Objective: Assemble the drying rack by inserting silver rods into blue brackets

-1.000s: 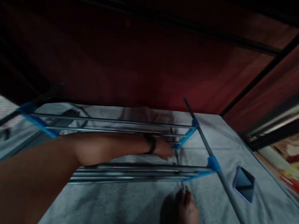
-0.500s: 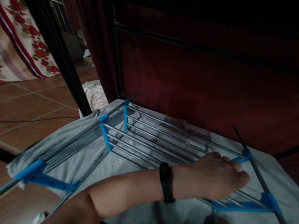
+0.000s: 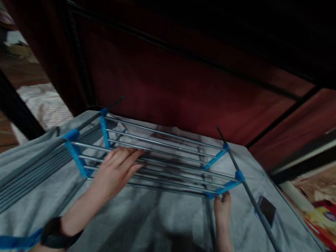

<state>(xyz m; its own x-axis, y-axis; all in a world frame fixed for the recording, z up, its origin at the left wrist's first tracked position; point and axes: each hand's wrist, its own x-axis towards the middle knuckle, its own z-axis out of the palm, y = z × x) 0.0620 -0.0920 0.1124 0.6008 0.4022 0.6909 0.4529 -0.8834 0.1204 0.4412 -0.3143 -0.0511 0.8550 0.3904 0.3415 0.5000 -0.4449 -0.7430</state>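
Observation:
A clothes drying rack (image 3: pixel 164 165) with grey metal rods and blue plastic brackets stands over a grey sheet. My left hand (image 3: pixel 119 165), with a black watch (image 3: pixel 59 232) on its wrist, lies across the front rods near the left bracket (image 3: pixel 77 155). Its fingers are stretched out and the thumb is apart. At the other end, my right hand (image 3: pixel 222 204) has its fingers closed on the lower edge of the right front bracket (image 3: pixel 229 186). The fingertips there are partly hidden. More rods (image 3: pixel 32 180) run closely side by side down the left.
A phone (image 3: pixel 267 210) lies on the sheet to the right, beside the rack's side tube. Dark red fabric (image 3: pixel 165 94) hangs behind a dark metal frame. A red and yellow package (image 3: pixel 329 224) is at the far right, and a striped cloth (image 3: pixel 47 104) is at the left.
My left hand has moved from the rack's right end to the rods at the left. My right hand has come up to the right front bracket. The view has swung right.

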